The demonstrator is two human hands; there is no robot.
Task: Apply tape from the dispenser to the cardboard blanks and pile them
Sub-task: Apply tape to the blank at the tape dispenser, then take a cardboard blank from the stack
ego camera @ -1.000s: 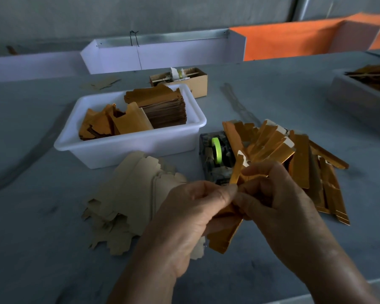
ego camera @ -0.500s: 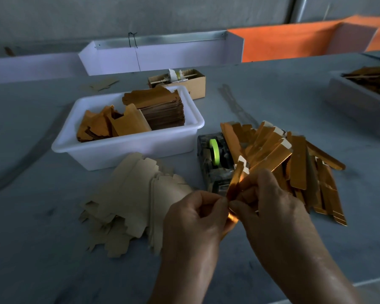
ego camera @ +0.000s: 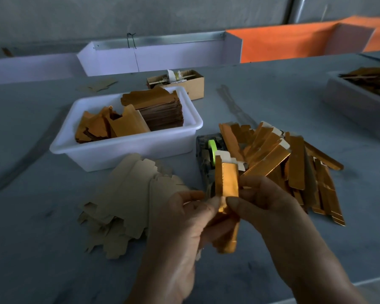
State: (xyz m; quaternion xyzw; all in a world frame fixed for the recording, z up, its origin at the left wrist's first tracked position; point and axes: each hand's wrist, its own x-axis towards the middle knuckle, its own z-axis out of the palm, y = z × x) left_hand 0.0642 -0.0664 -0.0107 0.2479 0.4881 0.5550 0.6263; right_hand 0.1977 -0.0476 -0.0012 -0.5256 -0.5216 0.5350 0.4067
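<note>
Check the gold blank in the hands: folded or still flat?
Folded. The gold blank shows two faces meeting at a lengthwise crease, held upright between the left hand and right hand.

A single wide-angle view comes from the person's head, looking forward and steeply down across the grey counter. It sits closest to the two hands at the bottom centre of the frame, the left hand and the right hand filling the lower edge. The white rectangular plastic tub lies at mid-distance, centre left. The far grey wall runs along the top, its lines bowed by the lens.
</note>
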